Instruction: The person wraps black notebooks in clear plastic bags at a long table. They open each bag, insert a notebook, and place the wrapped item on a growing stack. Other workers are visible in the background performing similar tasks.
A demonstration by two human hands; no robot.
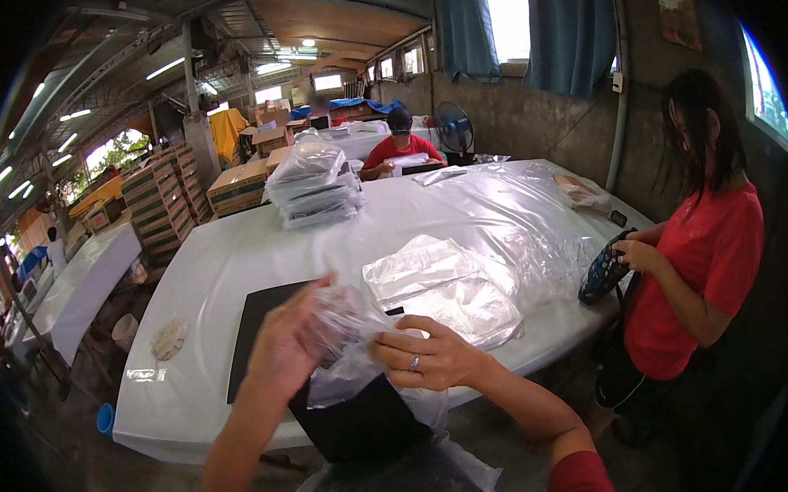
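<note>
Crumpled clear plastic, which looks like a bag (351,328), is bunched between my hands above the near edge of the table. My left hand (286,336), slightly blurred, has its fingers closed on the left side of the plastic. On the right side, my right hand (429,353), with a ring, pinches it. Below them a black flat panel (360,425) tilts toward me, its upper part covered by the plastic. Another black flat sheet (254,328) lies on the white table (200,264), partly hidden behind my left hand. More clear plastic (410,480) hangs nearest to me.
Flattened clear plastic bags (445,288) lie just beyond my right hand. A stack of plastic-wrapped items (316,185) stands at the far left. One person in red (701,268) stands at the right holding a dark patterned pouch (606,268); another person (403,145) sits across the table.
</note>
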